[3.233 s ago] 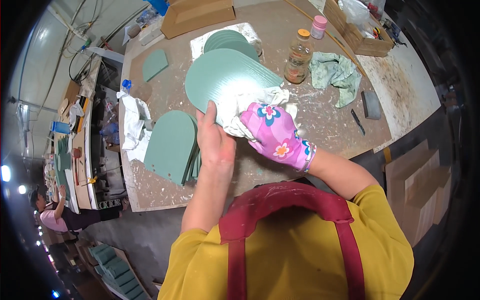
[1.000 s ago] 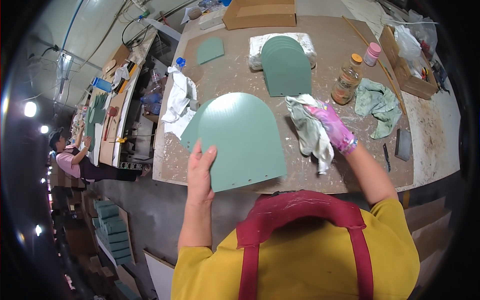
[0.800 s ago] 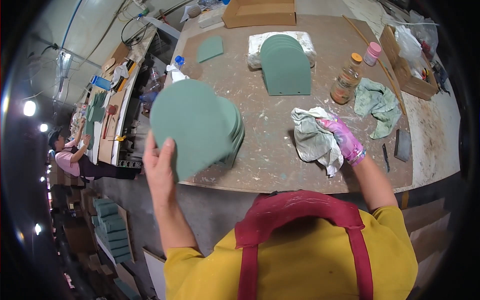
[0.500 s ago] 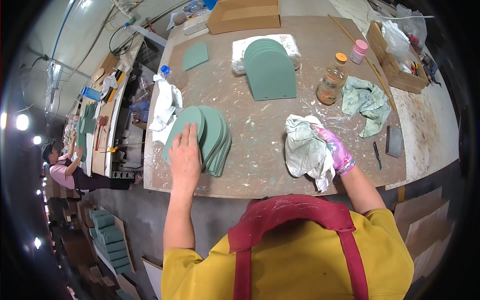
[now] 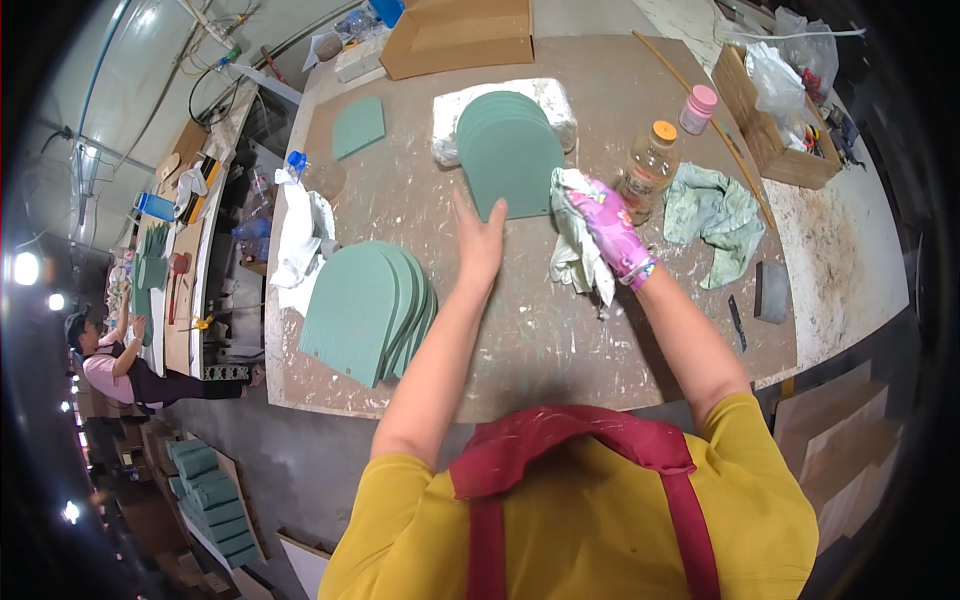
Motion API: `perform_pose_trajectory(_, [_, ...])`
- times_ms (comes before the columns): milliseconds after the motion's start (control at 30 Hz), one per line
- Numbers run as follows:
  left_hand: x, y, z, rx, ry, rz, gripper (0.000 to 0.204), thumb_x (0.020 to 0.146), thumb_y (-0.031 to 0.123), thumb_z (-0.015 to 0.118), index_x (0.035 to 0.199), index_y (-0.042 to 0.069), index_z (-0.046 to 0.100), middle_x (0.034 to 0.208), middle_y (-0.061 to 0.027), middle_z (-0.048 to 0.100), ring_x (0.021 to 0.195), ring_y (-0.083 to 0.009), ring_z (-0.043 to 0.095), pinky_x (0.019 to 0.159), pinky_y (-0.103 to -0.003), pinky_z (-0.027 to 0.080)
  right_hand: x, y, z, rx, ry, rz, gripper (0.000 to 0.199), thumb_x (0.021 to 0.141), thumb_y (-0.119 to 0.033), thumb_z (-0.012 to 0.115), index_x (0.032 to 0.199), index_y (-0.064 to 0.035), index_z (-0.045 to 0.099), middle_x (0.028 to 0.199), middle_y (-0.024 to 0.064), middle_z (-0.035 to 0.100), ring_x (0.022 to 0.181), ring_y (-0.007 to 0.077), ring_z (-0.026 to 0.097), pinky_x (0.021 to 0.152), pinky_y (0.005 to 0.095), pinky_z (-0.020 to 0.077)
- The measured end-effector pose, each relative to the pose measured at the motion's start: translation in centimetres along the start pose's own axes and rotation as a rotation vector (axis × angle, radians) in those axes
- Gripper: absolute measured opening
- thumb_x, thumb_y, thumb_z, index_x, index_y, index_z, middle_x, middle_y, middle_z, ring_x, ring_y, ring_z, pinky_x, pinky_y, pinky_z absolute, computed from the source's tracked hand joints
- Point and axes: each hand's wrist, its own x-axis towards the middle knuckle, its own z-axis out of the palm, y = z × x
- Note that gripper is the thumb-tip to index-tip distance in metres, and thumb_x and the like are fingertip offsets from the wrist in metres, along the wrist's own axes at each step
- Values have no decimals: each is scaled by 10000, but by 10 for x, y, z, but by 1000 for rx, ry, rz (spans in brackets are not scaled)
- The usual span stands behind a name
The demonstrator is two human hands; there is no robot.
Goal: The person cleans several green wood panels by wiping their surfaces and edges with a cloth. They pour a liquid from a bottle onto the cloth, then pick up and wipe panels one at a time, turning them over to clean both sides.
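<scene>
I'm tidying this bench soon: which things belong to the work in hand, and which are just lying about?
Likely in use:
Whitish cloth, gripped in gloved right hand
Green panels at the white block, nearest the left hand
Fanned stack of panels

Apparently just lying about:
Pink bottle
Dark slim tool
Grey block
Open cardboard box

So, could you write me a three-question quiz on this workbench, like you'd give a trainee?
1. What does the gloved right hand hold? A: a brush; B: a whitish cloth; C: a hammer.
2. True or false: the orange-capped bottle stands upright.
3. What colour is the block partly under the arched green panels nearest the bare left hand?

Key: 1: B. 2: True. 3: White.
</scene>
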Motion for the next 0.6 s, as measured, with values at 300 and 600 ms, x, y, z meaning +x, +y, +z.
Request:
perform_pose_trajectory(300, [7,-8,20,126,131,236,568,815,148,609,1295,-33,365,1259,-248,439,1196,-373,425,993,-407,332,-3,5,27,255,2,71,372,890,-154,548,1206,38,508,1168,94,552,1066,172,524,931,281,401])
perform_pose_trajectory(600, [-58,7,-26,-653,-273,-320,444,889,173,566,1263,-12,416,1150,-133,575,1045,-257,563,876,-348,449,-82,-33,-31,-14,10,217,433,879,-183,581,1250,20,487,1165,71,570,1065,166,540,963,291,395])
